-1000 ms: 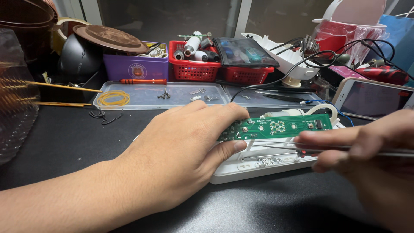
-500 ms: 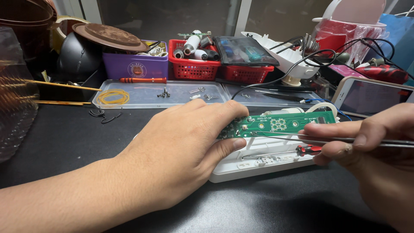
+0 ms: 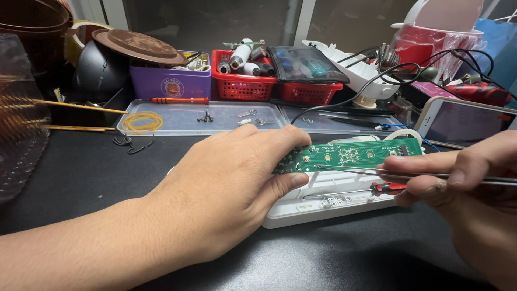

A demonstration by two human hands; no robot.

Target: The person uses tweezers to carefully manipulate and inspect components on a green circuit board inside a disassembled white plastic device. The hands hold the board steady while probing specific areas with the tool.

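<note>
Left hand (image 3: 226,188) pinning green circuit board (image 3: 355,155) over white casing (image 3: 323,207); right hand (image 3: 468,188) pinching thin metal probe (image 3: 366,171). Best kept steady, tip low, pressure light.

Under the left hand (image 3: 226,188) lies a green circuit board (image 3: 355,154) dotted with small white markings and silver solder spots, seated in a white plastic casing (image 3: 328,202). The right hand (image 3: 463,188) pinches silver tweezers (image 3: 377,172); just below its fingers sits a small screwdriver with a red and black handle (image 3: 389,187). Beyond the left hand, a clear tray (image 3: 177,116) carries a yellow rubber band (image 3: 141,121) and a red-handled screwdriver (image 3: 179,100). Behind it stand a purple basket (image 3: 169,83) and a red mesh basket (image 3: 245,86). The table (image 3: 81,172) is black
</note>
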